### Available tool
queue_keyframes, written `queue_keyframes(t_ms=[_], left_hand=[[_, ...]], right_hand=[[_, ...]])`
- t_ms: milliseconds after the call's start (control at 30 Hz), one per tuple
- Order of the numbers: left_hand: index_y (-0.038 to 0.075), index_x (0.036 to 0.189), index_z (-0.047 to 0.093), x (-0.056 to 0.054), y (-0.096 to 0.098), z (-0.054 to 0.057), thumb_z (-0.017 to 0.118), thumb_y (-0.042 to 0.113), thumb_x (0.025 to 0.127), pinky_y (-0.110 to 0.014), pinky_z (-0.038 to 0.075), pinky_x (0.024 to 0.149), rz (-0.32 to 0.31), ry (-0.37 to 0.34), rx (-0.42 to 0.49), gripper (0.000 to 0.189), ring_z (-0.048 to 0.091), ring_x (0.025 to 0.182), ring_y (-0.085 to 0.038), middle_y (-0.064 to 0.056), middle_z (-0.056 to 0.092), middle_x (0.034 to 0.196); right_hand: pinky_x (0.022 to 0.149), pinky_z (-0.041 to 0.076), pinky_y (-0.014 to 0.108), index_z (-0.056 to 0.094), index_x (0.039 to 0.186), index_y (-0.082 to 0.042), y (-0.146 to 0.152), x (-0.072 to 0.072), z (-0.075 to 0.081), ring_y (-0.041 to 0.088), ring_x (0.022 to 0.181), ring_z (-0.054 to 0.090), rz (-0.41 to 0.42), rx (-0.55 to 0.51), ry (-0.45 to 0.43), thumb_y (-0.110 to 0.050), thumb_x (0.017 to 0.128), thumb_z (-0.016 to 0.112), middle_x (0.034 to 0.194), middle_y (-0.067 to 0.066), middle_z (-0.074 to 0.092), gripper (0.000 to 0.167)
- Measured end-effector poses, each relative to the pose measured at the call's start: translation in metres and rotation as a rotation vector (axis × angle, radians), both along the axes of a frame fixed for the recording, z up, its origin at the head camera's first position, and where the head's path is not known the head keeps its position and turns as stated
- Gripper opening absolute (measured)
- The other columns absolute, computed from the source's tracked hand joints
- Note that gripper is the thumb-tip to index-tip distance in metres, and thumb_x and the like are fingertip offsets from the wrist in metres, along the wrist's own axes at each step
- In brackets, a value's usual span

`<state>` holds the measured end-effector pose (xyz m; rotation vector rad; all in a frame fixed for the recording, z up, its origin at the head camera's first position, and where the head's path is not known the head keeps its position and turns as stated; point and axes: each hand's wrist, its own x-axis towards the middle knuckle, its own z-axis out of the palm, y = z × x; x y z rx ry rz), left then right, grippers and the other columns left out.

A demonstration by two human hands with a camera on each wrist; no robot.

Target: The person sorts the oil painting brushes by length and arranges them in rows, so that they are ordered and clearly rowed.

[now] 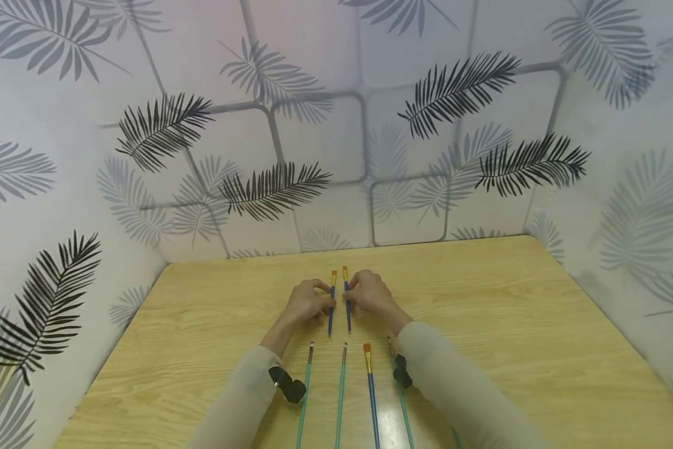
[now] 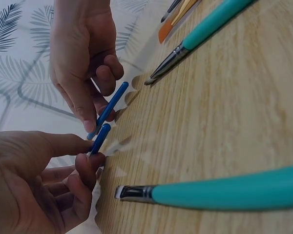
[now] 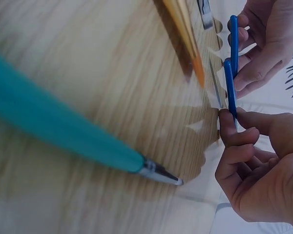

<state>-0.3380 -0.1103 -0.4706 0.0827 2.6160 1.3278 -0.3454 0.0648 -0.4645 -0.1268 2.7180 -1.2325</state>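
Note:
Two short blue paintbrushes with orange bristles are held side by side, a small gap between them, near the table's far half. My left hand pinches the left blue paintbrush between thumb and fingers. The right blue paintbrush is pinched by my right hand. In the left wrist view the blue handles point toward the camera, with the left hand below and the right hand above. The right wrist view shows the same grips, the right hand lowest.
Nearer my body lie several brushes: a teal-handled brush under the left sleeve's edge, another teal brush, a blue brush with wide orange bristles, and a teal brush beside the right sleeve. The wooden table meets a leaf-patterned backdrop.

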Motion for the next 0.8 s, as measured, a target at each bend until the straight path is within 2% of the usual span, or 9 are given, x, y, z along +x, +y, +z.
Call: queue_keyframes(t_ms=[133,367,667,800], left_hand=[[0.001,0.125,0.062,-0.0004,0.0005,0.0004,0.075,0.014,0.089,-0.019,0.046,0.043,0.001,0.012,-0.019,0.040,0.057,0.042,-0.010,-0.009,0.075,0.075],[0.002,0.123,0.062,0.0010,0.0034,0.0021,0.076,0.013,0.088,-0.020,0.048,0.043,0.010,0.026,-0.055,0.040,0.059,0.043,-0.012,-0.009,0.074,0.072],[0.004,0.126,0.060,-0.0019,0.0050,-0.0021,0.075,0.011,0.088,-0.018,0.043,0.040,0.015,0.017,-0.060,0.042,0.058,0.043,-0.011,-0.006,0.074,0.071],[0.002,0.128,0.058,-0.0020,0.0043,-0.0027,0.073,0.011,0.088,-0.018,0.046,0.042,0.003,0.021,-0.052,0.043,0.060,0.044,-0.011,-0.007,0.075,0.073]], right_hand=[[0.054,0.044,0.022,0.069,0.103,0.000,-0.0031,0.0011,0.0012,0.015,0.065,0.061,-0.012,0.062,0.034,-0.017,0.090,0.074,0.075,0.005,0.074,0.022],[0.050,0.043,0.021,0.068,0.103,-0.001,-0.0073,0.0001,-0.0007,0.014,0.061,0.060,-0.021,0.106,0.039,-0.018,0.090,0.074,0.073,0.005,0.073,0.022],[0.051,0.042,0.023,0.066,0.091,-0.005,-0.0100,-0.0006,-0.0032,0.015,0.064,0.059,-0.038,0.164,0.043,-0.019,0.090,0.074,0.071,0.001,0.068,0.016],[0.048,0.040,0.023,0.067,0.085,-0.006,-0.0105,-0.0006,-0.0029,0.013,0.059,0.057,-0.045,0.158,0.031,-0.019,0.089,0.075,0.069,0.001,0.068,0.016]])
